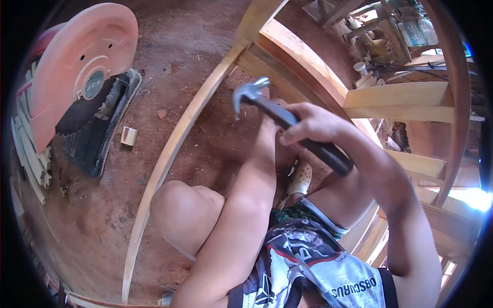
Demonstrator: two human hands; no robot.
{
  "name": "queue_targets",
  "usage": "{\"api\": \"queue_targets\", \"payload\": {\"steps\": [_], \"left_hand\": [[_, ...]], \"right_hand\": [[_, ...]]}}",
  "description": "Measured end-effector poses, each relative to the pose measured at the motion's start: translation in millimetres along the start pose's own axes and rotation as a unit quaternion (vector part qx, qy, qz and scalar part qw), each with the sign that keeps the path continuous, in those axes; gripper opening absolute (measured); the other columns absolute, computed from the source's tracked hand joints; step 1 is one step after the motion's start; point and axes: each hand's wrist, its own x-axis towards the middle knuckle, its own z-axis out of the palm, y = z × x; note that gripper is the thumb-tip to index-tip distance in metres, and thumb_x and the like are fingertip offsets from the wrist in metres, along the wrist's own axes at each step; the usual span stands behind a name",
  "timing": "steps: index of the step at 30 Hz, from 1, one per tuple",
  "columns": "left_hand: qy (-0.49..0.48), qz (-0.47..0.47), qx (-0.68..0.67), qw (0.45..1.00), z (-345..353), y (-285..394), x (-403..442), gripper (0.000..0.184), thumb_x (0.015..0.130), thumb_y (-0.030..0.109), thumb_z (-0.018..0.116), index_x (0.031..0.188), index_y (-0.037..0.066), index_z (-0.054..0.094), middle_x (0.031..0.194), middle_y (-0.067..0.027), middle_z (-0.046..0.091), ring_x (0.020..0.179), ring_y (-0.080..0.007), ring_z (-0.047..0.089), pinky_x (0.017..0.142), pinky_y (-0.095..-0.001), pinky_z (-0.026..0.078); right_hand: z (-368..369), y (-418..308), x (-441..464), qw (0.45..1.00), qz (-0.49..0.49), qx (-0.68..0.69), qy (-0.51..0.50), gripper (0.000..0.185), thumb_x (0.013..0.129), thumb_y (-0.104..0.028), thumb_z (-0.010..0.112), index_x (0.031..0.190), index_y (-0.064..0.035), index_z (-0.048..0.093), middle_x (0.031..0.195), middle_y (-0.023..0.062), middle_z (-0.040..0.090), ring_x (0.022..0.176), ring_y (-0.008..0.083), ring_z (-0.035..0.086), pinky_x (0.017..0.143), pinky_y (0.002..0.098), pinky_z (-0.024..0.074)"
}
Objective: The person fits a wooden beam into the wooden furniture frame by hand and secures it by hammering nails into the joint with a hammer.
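Note:
My right hand [310,123] is wrapped round the dark handle of a claw hammer [331,155]. The hammer's metal head points up and to the left, slightly blurred. Beneath the hammer, my left hand [270,115] reaches toward a wooden board [275,72] of the frame. Most of its fingers are hidden behind the hammer, so their grip does not show. A long curved wooden strip [177,136] runs from the frame down past my left knee.
At the left stands a circular saw with a pink guard [115,49], beside a stack of wood strips [33,159]. A small wood block [129,136] lies on the reddish dirt floor. Wooden rails [403,97] of the frame rise on the right.

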Motion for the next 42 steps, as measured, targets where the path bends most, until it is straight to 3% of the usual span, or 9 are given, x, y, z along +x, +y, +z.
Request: {"api": "queue_targets", "payload": {"steps": [5,12,15,24,34,36,39,40,42], "left_hand": [[0.002,0.016,0.009,1.0,3.6,2.1,4.8,0.045,0.096,0.056,0.061,0.091,0.011,0.06,0.064,0.0059,0.043,0.046,-0.006,0.032,0.04,-0.025,0.023],[-0.002,0.03,0.053,0.998,-0.6,-4.1,12.2,0.047,0.098,0.057,0.057,0.09,0.011,0.058,0.061,0.0062,0.038,0.046,-0.0057,0.032,0.04,-0.0253,0.023],[-0.001,0.038,0.065,0.997,-4.4,-3.1,15.3,0.048,0.099,0.057,0.056,0.09,0.01,0.057,0.059,0.0063,0.036,0.045,-0.0056,0.032,0.039,-0.0255,0.023],[0.046,0.086,0.104,0.99,-7.4,0.5,27.2,0.057,0.101,0.063,0.046,0.09,0.007,0.054,0.057,0.0034,0.035,0.044,-0.0094,0.029,0.04,-0.0282,0.022],[0.115,0.144,0.107,0.977,23.3,30.7,41.5,0.065,0.099,0.065,0.045,0.098,0.0,0.056,0.082,-0.0102,0.048,0.07,-0.0203,0.046,0.062,-0.0336,0.035],[0.145,0.152,0.099,0.973,32.6,45.9,48.3,0.067,0.099,0.065,0.045,0.1,-0.002,0.056,0.087,-0.0129,0.051,0.076,-0.0225,0.049,0.066,-0.0347,0.038],[0.202,0.151,0.089,0.964,39.1,65.5,49.0,0.07,0.098,0.065,0.045,0.103,-0.004,0.057,0.095,-0.017,0.055,0.084,-0.0257,0.054,0.073,-0.0363,0.042],[0.219,0.141,0.087,0.961,41.7,67.5,47.0,0.071,0.098,0.065,0.045,0.104,-0.005,0.057,0.098,-0.0183,0.056,0.086,-0.0268,0.055,0.075,-0.0369,0.043],[0.25,0.12,0.084,0.957,46.5,73.6,40.2,0.073,0.098,0.066,0.045,0.105,-0.006,0.057,0.103,-0.021,0.058,0.091,-0.029,0.059,0.08,-0.038,0.046]], "right_hand": [[-7.8,-9.4,53.0,0.957,-0.122,-0.264,-0.014,0.029,0.072,-0.016,0.074,0.095,0.0006,0.068,0.075,0.0109,0.069,0.063,0.0179,0.067,0.061,0.033,0.0518],[-7.9,8.3,40.6,0.961,-0.059,-0.25,0.104,0.041,0.072,-0.024,0.075,0.102,0.0038,0.069,0.088,0.0231,0.072,0.088,0.034,0.072,0.079,0.0448,0.0557],[36.6,29.4,-18.6,0.998,-0.029,0.03,0.048,0.037,0.073,-0.019,0.07,0.103,0.0028,0.068,0.079,0.022,0.069,0.079,0.0323,0.072,0.074,0.0438,0.0554],[81.1,105.8,-85.6,0.895,-0.147,0.418,0.055,0.05,0.075,-0.012,0.074,0.12,0.0041,0.059,0.09,0.0037,0.059,0.084,0.0112,0.055,0.076,0.0292,0.0475],[31.8,92.6,-147.7,0.893,-0.06,0.394,0.21,0.079,0.075,-0.018,0.079,0.141,0.0032,0.041,0.09,0.0056,0.058,0.082,0.0114,0.056,0.073,0.0266,0.0467],[1.2,64.3,-167.0,0.969,-0.073,0.165,0.167,0.085,0.073,-0.023,0.081,0.142,0.004,0.039,0.085,0.0073,0.06,0.074,0.013,0.058,0.068,0.0262,0.0469],[1.6,48.0,-149.3,0.865,-0.158,0.473,0.05,0.081,0.076,-0.026,0.082,0.141,0.0047,0.044,0.089,0.0089,0.062,0.074,0.0145,0.061,0.068,0.0261,0.0464],[-5.3,34.9,-145.6,0.882,-0.11,0.455,0.045,0.079,0.077,-0.024,0.081,0.141,0.0047,0.045,0.092,0.0088,0.062,0.076,0.0147,0.06,0.07,0.0264,0.0464],[-13.9,10.3,-129.6,0.929,-0.232,-0.146,0.248,0.058,0.082,-0.019,0.079,0.132,-0.0014,0.054,0.091,0.0072,0.058,0.078,0.016,0.055,0.072,0.0299,0.0455]]}}
